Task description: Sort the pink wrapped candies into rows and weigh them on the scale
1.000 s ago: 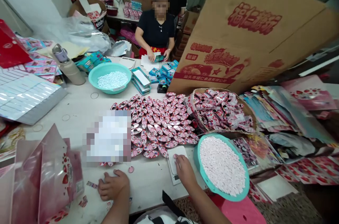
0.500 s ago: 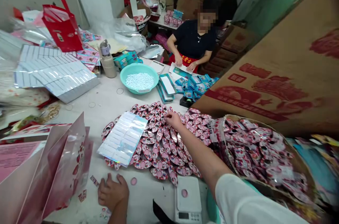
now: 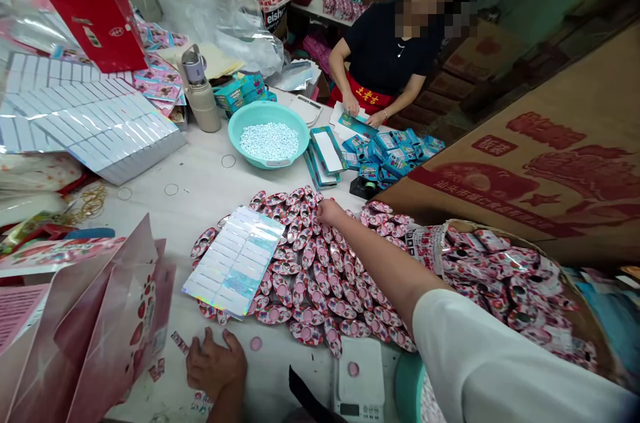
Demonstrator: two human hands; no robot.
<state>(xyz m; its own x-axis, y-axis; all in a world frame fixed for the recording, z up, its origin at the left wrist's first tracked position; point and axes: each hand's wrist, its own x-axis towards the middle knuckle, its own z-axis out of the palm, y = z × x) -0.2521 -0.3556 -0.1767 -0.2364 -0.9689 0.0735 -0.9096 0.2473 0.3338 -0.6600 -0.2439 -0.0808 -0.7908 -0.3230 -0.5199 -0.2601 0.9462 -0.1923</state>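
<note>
A wide spread of pink oval candy packs (image 3: 320,276) covers the middle of the white table (image 3: 200,189). My right hand (image 3: 329,211) reaches over it to the far edge, fingers closed on one pack there. My left hand (image 3: 216,361) rests near the table's front edge, fingers curled down on small stickers; whether it grips one I cannot tell. A holographic sticker sheet (image 3: 235,259) lies on the packs' left side. A small white scale (image 3: 360,379) with a pink disc on it stands by my right elbow.
A teal bowl of white tablets (image 3: 269,133) sits beyond the packs, a beige bottle (image 3: 199,88) to its left. A person in a black top (image 3: 387,56) handles blue boxes (image 3: 385,149) opposite. A basket of wrapped packs (image 3: 505,276) and a big carton (image 3: 550,163) stand right, pink bags (image 3: 100,323) left.
My right hand left the scale and stretched across the packs to their far edge. My view turned left and down. The left hand stayed put.
</note>
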